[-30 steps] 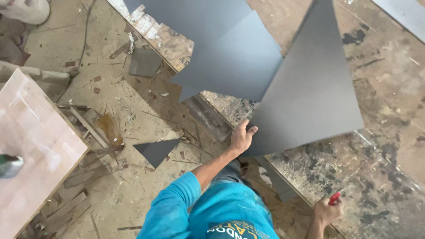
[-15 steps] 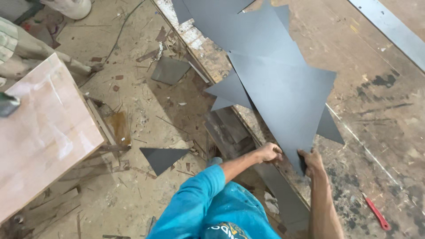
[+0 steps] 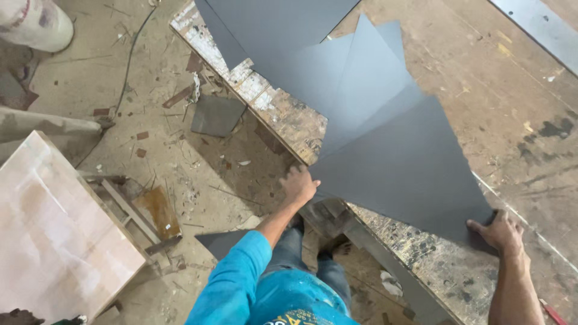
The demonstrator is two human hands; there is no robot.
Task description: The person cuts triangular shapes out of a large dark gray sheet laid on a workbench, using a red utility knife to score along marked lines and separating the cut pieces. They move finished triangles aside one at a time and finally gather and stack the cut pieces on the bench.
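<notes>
A large dark grey triangular sheet (image 3: 409, 168) lies on the worn wooden workbench (image 3: 469, 78), its left corner overhanging the bench edge. My left hand (image 3: 299, 183) grips that overhanging corner. My right hand (image 3: 498, 232) holds the sheet's near right corner, fingers curled over the edge. More grey sheets (image 3: 337, 66) lie stacked beneath and behind it, fanned toward the far end of the bench.
A grey offcut (image 3: 217, 114) and a dark triangular scrap (image 3: 220, 242) lie on the dusty floor among wood debris. A pale board (image 3: 54, 235) stands at the left. A red tool (image 3: 551, 312) rests at the bench's near right. My foot (image 3: 337, 248) is below the bench edge.
Both hands have moved apart along the triangular sheet; the right hand has shifted to its near right corner. The sheet has turned and lies flatter on the bench.
</notes>
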